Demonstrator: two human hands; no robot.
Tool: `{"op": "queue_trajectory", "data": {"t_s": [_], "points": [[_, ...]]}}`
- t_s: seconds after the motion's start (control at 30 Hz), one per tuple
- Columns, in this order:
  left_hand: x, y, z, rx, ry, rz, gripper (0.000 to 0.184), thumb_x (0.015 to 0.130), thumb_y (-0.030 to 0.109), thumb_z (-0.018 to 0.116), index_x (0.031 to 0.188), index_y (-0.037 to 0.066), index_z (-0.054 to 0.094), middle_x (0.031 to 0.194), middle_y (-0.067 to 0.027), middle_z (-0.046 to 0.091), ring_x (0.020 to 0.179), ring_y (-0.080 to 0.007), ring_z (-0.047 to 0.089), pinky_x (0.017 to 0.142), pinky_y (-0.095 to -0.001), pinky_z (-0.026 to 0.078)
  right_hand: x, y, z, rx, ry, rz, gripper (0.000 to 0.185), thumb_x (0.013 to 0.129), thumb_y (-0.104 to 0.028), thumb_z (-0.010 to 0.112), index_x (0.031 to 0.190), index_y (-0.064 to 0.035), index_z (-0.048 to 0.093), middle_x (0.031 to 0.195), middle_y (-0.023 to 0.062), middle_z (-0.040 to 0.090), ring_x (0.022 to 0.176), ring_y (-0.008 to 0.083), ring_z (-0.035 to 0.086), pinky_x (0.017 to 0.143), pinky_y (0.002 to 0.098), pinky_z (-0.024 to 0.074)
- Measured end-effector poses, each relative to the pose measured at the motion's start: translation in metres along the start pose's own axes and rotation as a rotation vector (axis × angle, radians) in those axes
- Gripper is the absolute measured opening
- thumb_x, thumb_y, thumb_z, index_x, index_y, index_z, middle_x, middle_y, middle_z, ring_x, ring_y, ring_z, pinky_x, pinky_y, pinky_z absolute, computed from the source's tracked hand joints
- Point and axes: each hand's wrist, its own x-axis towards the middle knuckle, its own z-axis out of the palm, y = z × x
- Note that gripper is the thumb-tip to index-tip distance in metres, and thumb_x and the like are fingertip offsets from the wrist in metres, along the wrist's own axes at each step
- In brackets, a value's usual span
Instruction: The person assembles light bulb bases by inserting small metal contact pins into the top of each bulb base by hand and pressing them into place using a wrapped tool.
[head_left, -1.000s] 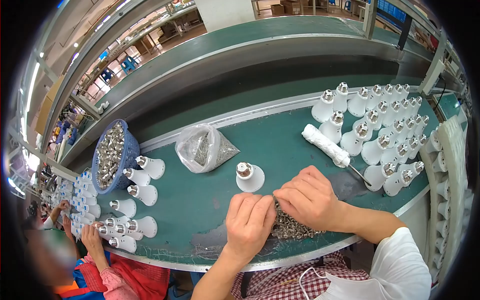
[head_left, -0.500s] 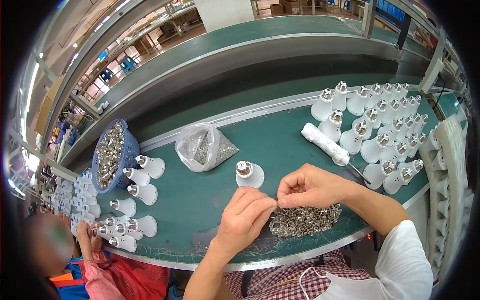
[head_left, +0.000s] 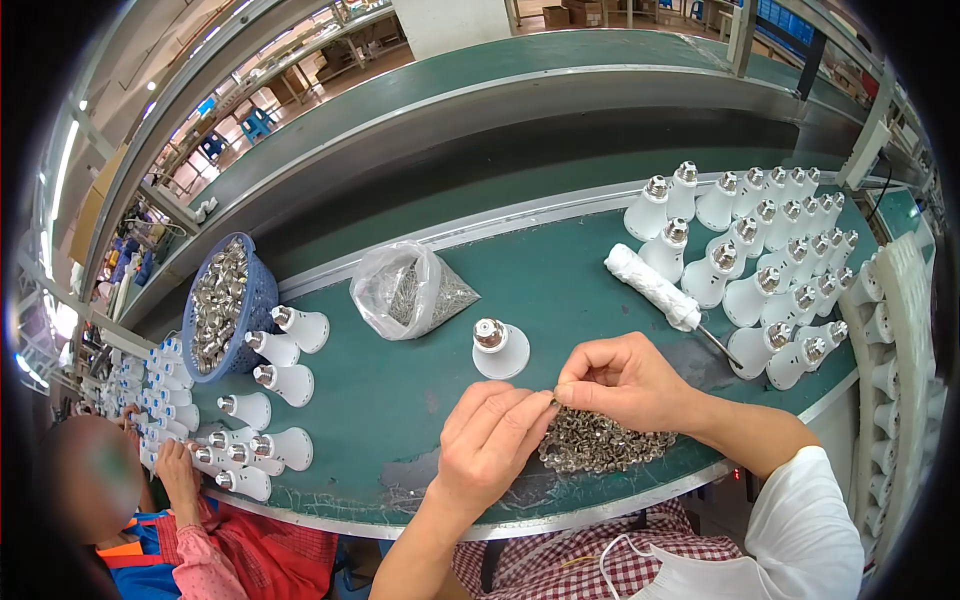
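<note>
My left hand (head_left: 488, 438) and my right hand (head_left: 622, 382) meet fingertip to fingertip, each in a pinch. Whatever sits between them is too small to make out. Right below the fingers is a pile of small shiny metal pieces (head_left: 605, 442) on the green tabletop. A single white bulb (head_left: 503, 353) stands just beyond my hands, its metal screw cap upward; neither hand touches it.
A blue basket (head_left: 262, 300) of metal caps and a clear plastic bag (head_left: 385, 295) of thin metal bits are at the left. White bulbs (head_left: 750, 300) crowd the right, beside a white-wrapped roller (head_left: 650, 287). A co-worker's hand (head_left: 177, 478) is among bulbs at left.
My two hands stay pinched together, with only a slight shift of the right fingers. At the left, the co-worker's hands have moved apart, one reaching farther left.
</note>
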Motion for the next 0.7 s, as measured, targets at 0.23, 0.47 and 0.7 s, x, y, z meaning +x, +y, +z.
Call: {"op": "queue_trajectory", "data": {"t_s": [0.23, 0.47, 0.7], "points": [[-0.002, -0.001, 0.001, -0.019, 0.020, -0.018, 0.025, 0.062, -0.006, 0.073, 0.084, 0.001, 0.064, 0.072, -0.0079, 0.061, 0.064, -0.0229, 0.058, 0.056, -0.0306, 0.048, 0.000, -0.009, 0.000, -0.149, 0.025, -0.020, 0.009, 0.083, -0.008, 0.062, 0.081, 0.0003, 0.063, 0.072, -0.0010, 0.060, 0.063, 0.0029, 0.050, 0.055, 0.0192, 0.0411], [-0.010, -0.019, -0.010, -0.015, 0.106, -0.218, 0.022, 0.071, -0.003, 0.068, 0.092, 0.000, 0.063, 0.072, -0.0067, 0.061, 0.064, -0.0178, 0.057, 0.061, -0.0265, 0.046, 0.026, -0.029, 0.003, -0.528, 0.054, -0.172, 0.013, 0.079, -0.011, 0.063, 0.075, 0.0015, 0.061, 0.061, 0.0020, 0.057, 0.055, 0.0038, 0.047, 0.050, 0.0224, 0.0400], [-0.005, -0.045, -0.003, -0.157, -0.036, -0.693, 0.039, 0.075, 0.008, 0.070, 0.111, 0.000, 0.058, 0.066, -0.0006, 0.054, 0.061, -0.0075, 0.048, 0.059, -0.0226, 0.041, 0.087, -0.036, 0.002, -0.805, -0.014, -0.081, 0.018, 0.075, -0.015, 0.062, 0.072, 0.0025, 0.061, 0.058, 0.0079, 0.057, 0.055, 0.0113, 0.052, 0.052, 0.0278, 0.0421]]}}
